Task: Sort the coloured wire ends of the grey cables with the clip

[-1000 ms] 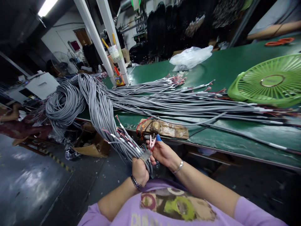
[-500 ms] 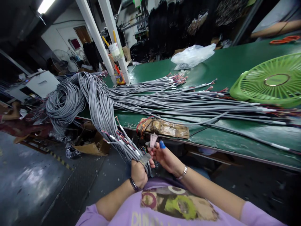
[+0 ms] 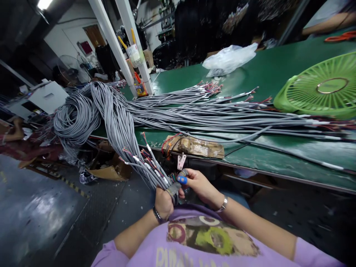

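Note:
My left hand (image 3: 163, 202) is closed round a thick bundle of grey cables (image 3: 122, 129) whose stripped ends with coloured wires (image 3: 144, 154) fan out above my fist. My right hand (image 3: 198, 185), with a blue cap on one fingertip, pinches at the wire ends just above the left hand; what it pinches is too small to name. A small pink clip-like piece (image 3: 181, 161) sticks up just above the right fingers, near the bench edge. The cable bundle runs up over the green bench (image 3: 264, 155).
Many grey cables (image 3: 222, 120) lie along the bench. A taped wooden block (image 3: 194, 146) sits at its front edge. A green fan grille (image 3: 319, 87) lies at right, a plastic bag (image 3: 228, 59) at the back. White posts (image 3: 111, 40), cardboard and clutter fill the left floor. Another person's arm (image 3: 325, 24) rests far right.
My right hand has dropped lower and closer to the left fist. The pink piece it held up earlier now stands apart above the fingers. The view has tilted slightly downward.

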### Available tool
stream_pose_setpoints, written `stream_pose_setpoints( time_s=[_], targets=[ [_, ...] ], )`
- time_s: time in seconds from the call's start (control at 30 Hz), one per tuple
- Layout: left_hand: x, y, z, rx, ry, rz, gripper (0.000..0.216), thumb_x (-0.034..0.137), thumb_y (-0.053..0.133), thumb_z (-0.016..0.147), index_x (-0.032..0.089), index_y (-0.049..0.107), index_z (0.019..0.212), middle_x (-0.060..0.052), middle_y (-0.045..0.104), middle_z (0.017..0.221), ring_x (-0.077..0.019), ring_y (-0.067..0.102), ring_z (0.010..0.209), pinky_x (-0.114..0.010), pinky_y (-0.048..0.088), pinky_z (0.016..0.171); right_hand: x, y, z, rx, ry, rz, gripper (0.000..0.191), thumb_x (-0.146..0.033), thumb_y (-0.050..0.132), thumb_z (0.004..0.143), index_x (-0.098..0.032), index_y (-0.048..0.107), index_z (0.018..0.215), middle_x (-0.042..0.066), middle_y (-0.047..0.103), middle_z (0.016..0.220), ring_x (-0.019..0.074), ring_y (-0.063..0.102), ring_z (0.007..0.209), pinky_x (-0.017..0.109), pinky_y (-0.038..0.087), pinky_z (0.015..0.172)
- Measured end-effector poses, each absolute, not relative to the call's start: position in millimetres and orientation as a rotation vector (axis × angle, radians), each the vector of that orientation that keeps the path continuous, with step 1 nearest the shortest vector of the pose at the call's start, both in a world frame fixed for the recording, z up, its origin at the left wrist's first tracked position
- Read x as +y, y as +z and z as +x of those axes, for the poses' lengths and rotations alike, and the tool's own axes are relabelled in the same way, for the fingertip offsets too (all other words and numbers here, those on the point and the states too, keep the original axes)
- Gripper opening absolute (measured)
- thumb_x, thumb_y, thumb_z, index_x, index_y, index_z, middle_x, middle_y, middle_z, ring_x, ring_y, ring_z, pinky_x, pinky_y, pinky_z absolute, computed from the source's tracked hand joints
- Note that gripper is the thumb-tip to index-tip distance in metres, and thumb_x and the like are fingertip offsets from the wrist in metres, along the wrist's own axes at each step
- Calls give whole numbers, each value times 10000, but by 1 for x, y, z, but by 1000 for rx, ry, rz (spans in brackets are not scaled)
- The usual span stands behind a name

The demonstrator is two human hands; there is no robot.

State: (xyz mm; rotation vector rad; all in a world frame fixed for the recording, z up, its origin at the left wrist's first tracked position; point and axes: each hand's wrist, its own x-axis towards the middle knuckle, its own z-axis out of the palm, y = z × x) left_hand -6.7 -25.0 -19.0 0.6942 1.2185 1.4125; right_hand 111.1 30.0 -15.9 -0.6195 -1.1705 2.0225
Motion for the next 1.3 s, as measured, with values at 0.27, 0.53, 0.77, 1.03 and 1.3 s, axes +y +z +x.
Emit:
stream_pose_setpoints(
  time_s=[0.27, 0.53, 0.77, 1.03, 1.3],
  targets=[
    [-19, -12, -7, 1242, 1451, 566, 299, 384, 665, 636, 125, 616, 494, -33, 564, 415, -131, 533, 406, -263, 454, 472, 30, -21, 113, -1127, 2032, -585, 253, -377, 659, 761, -175, 530, 682, -22, 570, 524, 123, 528, 506, 259, 360, 527],
    [-15, -5, -4, 1215, 1435, 511, 244, 342, 694, 604, 126, 612, 524, -15, 575, 431, -100, 500, 375, -224, 402, 420, 50, -26, 112, -733, 2105, -702, 379, -514, 627, 746, -138, 633, 790, 37, 616, 707, 95, 523, 550, 233, 438, 530],
    [-13, -6, 1, 1242, 1428, 592, 282, 378, 670, 627, 124, 615, 518, -18, 553, 409, -116, 503, 373, -246, 420, 444, 46, -10, 111, -1053, 2221, -560, 262, -387, 698, 718, -163, 566, 752, -18, 582, 520, 138, 556, 432, 267, 410, 481],
    [-15, -13, 1, 1239, 1523, 564, 276, 361, 688, 640, 136, 602, 507, -7, 547, 405, -119, 519, 389, -246, 429, 455, 34, -9, 105, -1034, 2096, -666, 291, -417, 670, 736, -175, 514, 692, -25, 553, 442, 122, 509, 401, 257, 351, 479],
    [-17, -7, -3, 1226, 1488, 553, 279, 346, 661, 664, 138, 585, 494, -7, 559, 421, -97, 504, 393, -213, 386, 430, 52, -30, 120, -565, 2222, -724, 264, -410, 678, 722, -156, 620, 763, 18, 622, 714, 95, 542, 583, 242, 461, 593]
  ],
)
